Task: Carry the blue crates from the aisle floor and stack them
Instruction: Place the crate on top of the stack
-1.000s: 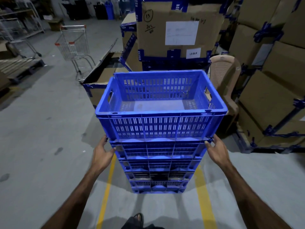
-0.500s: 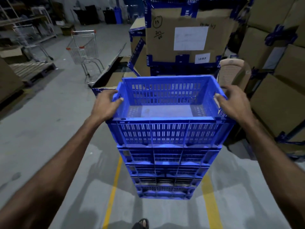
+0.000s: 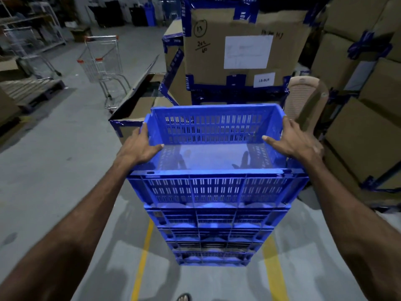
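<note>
- There is only one view, from a wide-angle camera on the person's head.
- It looks forward and down, along both forearms to the stack of blue crates [image 3: 217, 192], which is close in front.
- The floor [image 3: 54, 159] fills the lower part; cardboard boxes [image 3: 245, 51] stand behind.
- No second view shares the scene.

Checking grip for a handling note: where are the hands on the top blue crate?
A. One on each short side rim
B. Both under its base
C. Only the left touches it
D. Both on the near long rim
A: the left hand and right hand each grip an opposite side rim of the top blue crate.
</note>
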### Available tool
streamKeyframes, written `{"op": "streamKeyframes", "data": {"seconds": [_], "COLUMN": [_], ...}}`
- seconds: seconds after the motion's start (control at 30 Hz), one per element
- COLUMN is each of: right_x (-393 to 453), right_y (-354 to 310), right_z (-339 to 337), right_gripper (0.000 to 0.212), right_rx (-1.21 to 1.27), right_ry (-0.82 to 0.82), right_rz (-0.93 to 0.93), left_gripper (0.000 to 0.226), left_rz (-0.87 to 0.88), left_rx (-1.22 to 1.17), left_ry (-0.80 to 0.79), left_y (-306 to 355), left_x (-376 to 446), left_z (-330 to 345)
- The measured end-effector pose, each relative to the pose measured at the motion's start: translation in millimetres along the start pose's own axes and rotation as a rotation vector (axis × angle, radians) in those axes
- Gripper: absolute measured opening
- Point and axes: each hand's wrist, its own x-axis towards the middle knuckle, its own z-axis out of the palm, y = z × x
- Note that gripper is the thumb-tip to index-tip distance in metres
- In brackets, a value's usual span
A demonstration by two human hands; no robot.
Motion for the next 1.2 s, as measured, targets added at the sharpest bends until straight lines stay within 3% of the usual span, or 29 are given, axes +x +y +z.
{"op": "streamKeyframes", "data": {"seconds": [0.33, 0.87, 1.1, 1.2], "right_x": [8, 6, -3, -3], "right_y": [6, 0, -4, -3], "right_z": [13, 11, 0, -3], "right_gripper": [0.112, 0.106, 0.1, 0.111], "right_rx": [-0.108, -0.111, 0.009, 0.104], "right_ry": [0.015, 0.021, 0.006, 0.004], "right_rz": [-0.012, -0.002, 0.012, 0.026], "left_gripper": [0.112, 0.111, 0.104, 0.1], "left_rz": [-0.031, -0.045, -0.036, -0.037], "left_rx": [0.09, 0.1, 0.009, -0.048], "left_ry": [0.02, 0.012, -0.002, -0.011], "left_y": [5, 2, 7, 6], "left_x": [-7, 0, -9, -12], "left_z": [4, 7, -3, -6]}}
